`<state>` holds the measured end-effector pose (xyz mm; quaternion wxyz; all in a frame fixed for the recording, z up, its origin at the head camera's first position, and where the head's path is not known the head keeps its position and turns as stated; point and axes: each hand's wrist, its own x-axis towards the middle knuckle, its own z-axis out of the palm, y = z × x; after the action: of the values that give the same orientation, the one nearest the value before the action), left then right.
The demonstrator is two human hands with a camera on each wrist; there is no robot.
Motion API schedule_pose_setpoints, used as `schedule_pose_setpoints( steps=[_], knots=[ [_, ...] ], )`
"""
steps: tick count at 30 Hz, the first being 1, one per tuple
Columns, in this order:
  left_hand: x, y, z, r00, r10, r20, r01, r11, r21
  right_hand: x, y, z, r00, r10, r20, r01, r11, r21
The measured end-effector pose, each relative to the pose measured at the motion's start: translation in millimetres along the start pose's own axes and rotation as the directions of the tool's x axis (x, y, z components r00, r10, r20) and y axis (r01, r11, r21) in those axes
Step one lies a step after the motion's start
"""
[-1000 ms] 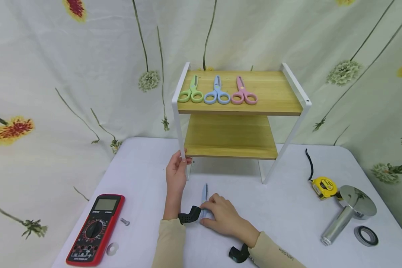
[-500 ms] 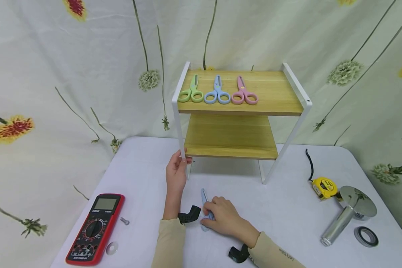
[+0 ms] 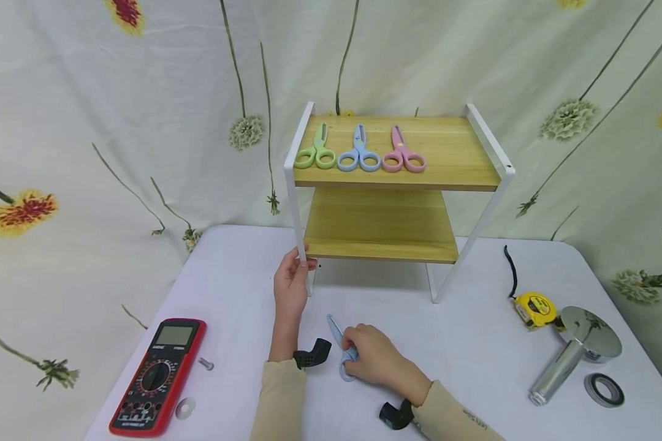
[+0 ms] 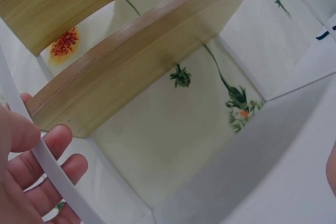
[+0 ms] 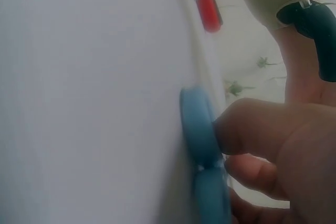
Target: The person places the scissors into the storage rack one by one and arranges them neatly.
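Note:
A pair of blue scissors (image 3: 341,346) lies on the white table (image 3: 474,343), its tip pointing up-left. My right hand (image 3: 371,358) rests over its handles, fingers curled onto the handle loops (image 5: 202,145). My left hand (image 3: 291,278) grips the front left white leg (image 4: 52,174) of a two-tier wooden shelf rack (image 3: 397,177). On the rack's top board lie green scissors (image 3: 315,151), blue scissors (image 3: 358,153) and pink scissors (image 3: 401,153) side by side. The lower board (image 3: 379,225) is bare.
A red multimeter (image 3: 157,375) lies at the front left with a screw (image 3: 205,364) and a washer (image 3: 185,408) beside it. At the right are a yellow tape measure (image 3: 536,307), a chrome shower head (image 3: 576,352) and a tape roll (image 3: 602,389).
My right hand has turned the blue scissors on the table; the tip swung from straight ahead toward the left, and a handle loop now shows. My left hand stayed on the rack leg.

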<state>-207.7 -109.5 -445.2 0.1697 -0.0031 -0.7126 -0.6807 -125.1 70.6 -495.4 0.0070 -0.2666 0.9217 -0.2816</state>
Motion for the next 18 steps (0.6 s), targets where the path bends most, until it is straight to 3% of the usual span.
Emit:
schedule_pose_setpoints(
  steps=[18],
  knots=[
    [1.3, -2.1, 0.8, 1.0, -0.001, -0.009, 0.001, 1.0, 0.013, 0.2, 7.6, -7.6, 0.995, 0.01, 0.104, -0.021, 0.994, 0.104]
  ],
)
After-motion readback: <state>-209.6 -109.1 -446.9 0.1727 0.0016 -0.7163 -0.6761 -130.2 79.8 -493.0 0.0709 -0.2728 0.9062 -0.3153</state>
